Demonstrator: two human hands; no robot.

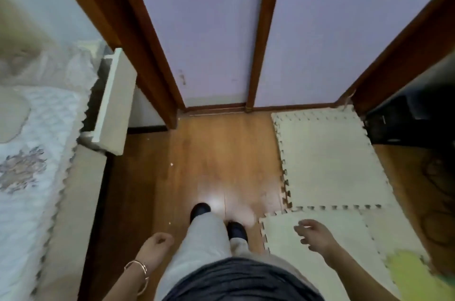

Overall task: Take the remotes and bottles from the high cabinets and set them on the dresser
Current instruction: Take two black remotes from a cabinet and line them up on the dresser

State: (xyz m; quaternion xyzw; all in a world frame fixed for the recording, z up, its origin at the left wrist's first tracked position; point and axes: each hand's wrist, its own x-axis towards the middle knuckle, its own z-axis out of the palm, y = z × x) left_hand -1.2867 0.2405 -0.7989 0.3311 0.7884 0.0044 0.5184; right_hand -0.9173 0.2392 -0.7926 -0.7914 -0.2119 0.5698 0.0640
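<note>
1. left hand (157, 243) fingers are curled loosely inward toward the palm, closed on nothing that shows; whether a small thing sits inside the curl i cannot tell, but no remote or bottle sticks out of it
2. right hand (315, 236) fingers are spread apart and slightly bent, palm facing down over the foam mat (327, 163), gripping nothing
3. both hands hang low beside the legs, which reads as arms swinging free during a walk, not reaching or carrying; a bracelet (138, 268) sits on the left wrist
4. the feet in dark shoes (200, 209) stand on the bare wooden floor (221, 153), one ahead of the other, toes pointing toward the wardrobe doors (209, 30), so the body seems aimed at that closet
5. the task's things, remotes and bottles, are not in view anywhere; the high cabinets would lie above the top edge of the view, so their place, their long axis and which way they point cannot be told
6. the two pale doors with brown frames are closed, meeting at the centre post
7. to the left, a white drawer (115, 101) stands pulled out beside the bed (29, 153) with its quilted cover; whether this belongs to the dresser i cannot tell
8. judged from empty hands and the downward look, this is a moment of walking up to fetch, with nothing yet taken; the next move calls for looking and reaching upward
</note>
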